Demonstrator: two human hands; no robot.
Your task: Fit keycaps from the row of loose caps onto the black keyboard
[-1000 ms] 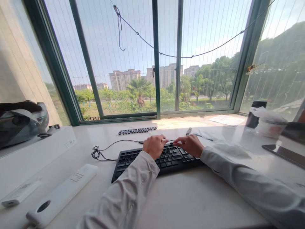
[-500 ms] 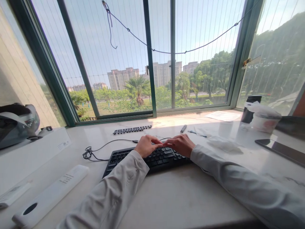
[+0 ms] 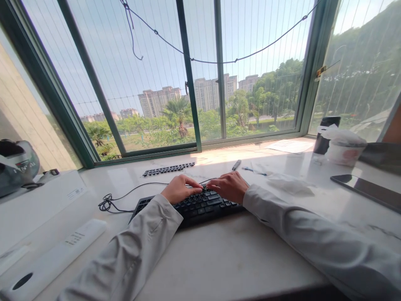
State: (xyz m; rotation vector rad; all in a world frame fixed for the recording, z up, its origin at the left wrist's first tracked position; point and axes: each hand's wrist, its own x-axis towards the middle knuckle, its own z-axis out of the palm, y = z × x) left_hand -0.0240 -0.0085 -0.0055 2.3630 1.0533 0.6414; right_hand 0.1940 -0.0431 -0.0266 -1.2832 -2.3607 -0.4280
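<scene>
Right of the keyboard (image 3: 200,207), far along the bench (image 3: 219,259): white tub (image 3: 343,154) with crumpled white wrap heaped on top, contents hidden. Dark cup (image 3: 322,136) just behind it, inside not visible.

Vs 0.5 s ago: whole scene sits further left in view. Hands are on the same spot on the keys, and the tub and cable (image 3: 108,202) are unmoved relative to the keyboard.

Left hand (image 3: 177,190) lies on the keyboard's far rows, fingers stretched together toward the right hand (image 3: 228,187). Right hand is arched beside it, fingers bent down onto keys, tips nearly meeting the left's. Neither grips anything.

Keyboard lies flat on the bench, with a loose key strip (image 3: 169,169) behind it.
</scene>
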